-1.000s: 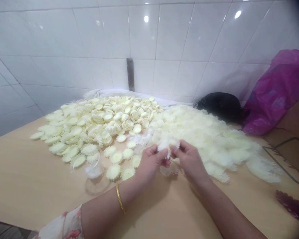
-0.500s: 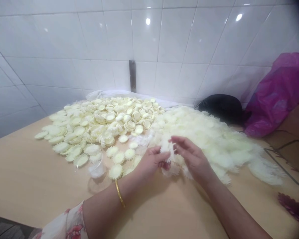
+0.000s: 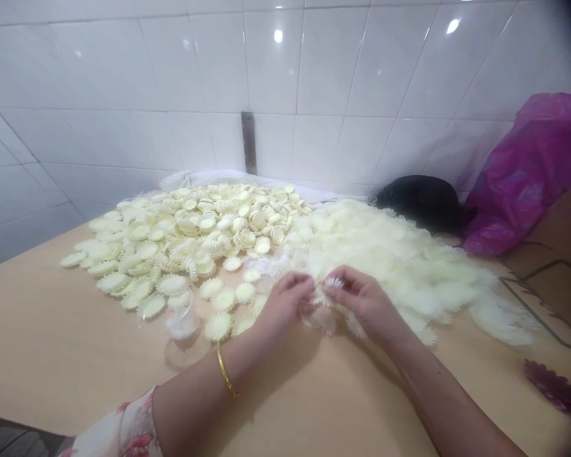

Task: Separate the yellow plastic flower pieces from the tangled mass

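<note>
My left hand [image 3: 289, 299] and my right hand [image 3: 361, 299] are close together above the near edge of the pale heap. Between my right thumb and fingers is a small white petal-edged flower piece [image 3: 334, 282]. The fingers of my left hand are curled together just left of it; what they pinch is too blurred to make out. Thin white petal layers [image 3: 321, 317] lie right under my hands. On the left spreads a pile of cream fluted discs [image 3: 207, 222], and on the right a heap of sheer pale-yellow petal layers [image 3: 385, 254].
A small clear cup [image 3: 181, 324] with something white in it stands left of my forearm on the wooden table [image 3: 99, 368]. At the right are a black rounded object [image 3: 419, 200], a magenta plastic bag [image 3: 518, 171] and a dark red flower piece [image 3: 554, 387]. A tiled wall [image 3: 171, 70] rises behind.
My right fingers have gone from loosely spread to pinched on the white flower piece, which sat in my left hand before. The view has shifted slightly.
</note>
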`<state>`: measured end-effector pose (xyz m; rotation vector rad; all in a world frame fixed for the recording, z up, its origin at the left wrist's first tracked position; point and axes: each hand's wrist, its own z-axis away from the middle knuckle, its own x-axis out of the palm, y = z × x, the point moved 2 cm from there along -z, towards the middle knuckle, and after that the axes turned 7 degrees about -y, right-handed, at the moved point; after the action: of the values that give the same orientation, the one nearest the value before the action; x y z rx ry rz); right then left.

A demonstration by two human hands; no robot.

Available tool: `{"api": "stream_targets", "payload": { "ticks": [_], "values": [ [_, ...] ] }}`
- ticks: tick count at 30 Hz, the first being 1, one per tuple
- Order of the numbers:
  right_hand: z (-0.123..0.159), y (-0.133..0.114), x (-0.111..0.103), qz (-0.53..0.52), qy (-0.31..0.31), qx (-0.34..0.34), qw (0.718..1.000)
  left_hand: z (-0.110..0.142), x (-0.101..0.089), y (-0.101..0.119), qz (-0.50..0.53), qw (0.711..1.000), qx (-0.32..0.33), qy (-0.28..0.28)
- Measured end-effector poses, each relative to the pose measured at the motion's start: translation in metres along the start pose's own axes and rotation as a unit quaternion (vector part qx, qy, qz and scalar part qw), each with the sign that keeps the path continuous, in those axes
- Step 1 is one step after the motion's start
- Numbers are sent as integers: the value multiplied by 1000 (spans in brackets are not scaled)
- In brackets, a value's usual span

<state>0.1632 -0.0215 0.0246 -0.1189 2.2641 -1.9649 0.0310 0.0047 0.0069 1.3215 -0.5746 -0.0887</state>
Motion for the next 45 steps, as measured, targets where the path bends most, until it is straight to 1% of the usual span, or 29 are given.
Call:
{"api": "stream_targets", "payload": {
  "ticks": [1, 2, 3, 5, 7, 10, 12, 15, 18, 21, 24, 28, 30, 32, 35, 38, 39, 40, 41, 43, 45],
  "values": [
    [0, 1, 0, 5, 10, 6, 1000, 1, -1, 3, -38, 998, 46, 10],
    [-1, 2, 1, 10, 20, 11, 1000, 2, -1, 5, -73, 994, 77, 2],
    [-1, 2, 1, 9, 30, 15, 999, 2, 0, 6, -98, 991, 90, -17],
    [-1, 3, 1, -16, 43, 24, 999, 2, 0, 3, -109, 989, 72, -64],
    [-1, 4, 1, -63, 35, 38, 997, 0, -1, -3, -93, 991, 52, -82],
    [-2, 6, 2, -124, -9, 65, 990, -3, -4, -8, -82, 993, 63, -54],
    [-2, 8, 2, -144, -25, 84, 986, -5, -6, -9, -89, 993, 72, -38],
    [-2, 10, 2, -145, -17, 96, 985, -6, -7, -9, -116, 990, 80, -30],
    [-2, 11, 2, -131, 0, 95, 987, -5, -6, -8, -135, 986, 88, -33],
    [-1, 11, 2, -76, 18, 77, 994, -4, -5, -8, -133, 987, 85, -32],
    [-1, 12, 1, 8, 35, 54, 998, -3, -4, -6, -121, 989, 86, -9],
    [-2, 11, 0, 72, 52, 41, 995, -1, -4, -2, -130, 986, 105, 8],
    [-2, 8, -1, 126, 75, 29, 989, 1, -4, 0, -154, 981, 115, 21],
    [-1, 5, 0, 207, 107, 10, 972, 2, -4, 1, -173, 978, 118, 16],
    [1, 1, 5, 335, 146, -37, 930, 2, -3, -1, -166, 981, 97, -17],
    [4, -1, 13, 433, 154, -103, 882, 0, -3, -5, -140, 987, 79, -29],
    [5, -2, 15, 447, 151, -116, 874, 0, -3, -6, -130, 988, 77, -33],
    [6, -2, 16, 448, 145, -117, 875, -1, -3, -7, -118, 989, 76, -38],
    [6, -2, 16, 432, 135, -106, 885, -1, -3, -8, -104, 991, 74, -42],
    [5, -2, 14, 362, 97, -54, 926, -1, -3, -9, -71, 994, 62, -47],
    [3, 0, 11, 255, 47, 0, 966, -1, -4, -8, -33, 997, 44, -47]
  ]
}}
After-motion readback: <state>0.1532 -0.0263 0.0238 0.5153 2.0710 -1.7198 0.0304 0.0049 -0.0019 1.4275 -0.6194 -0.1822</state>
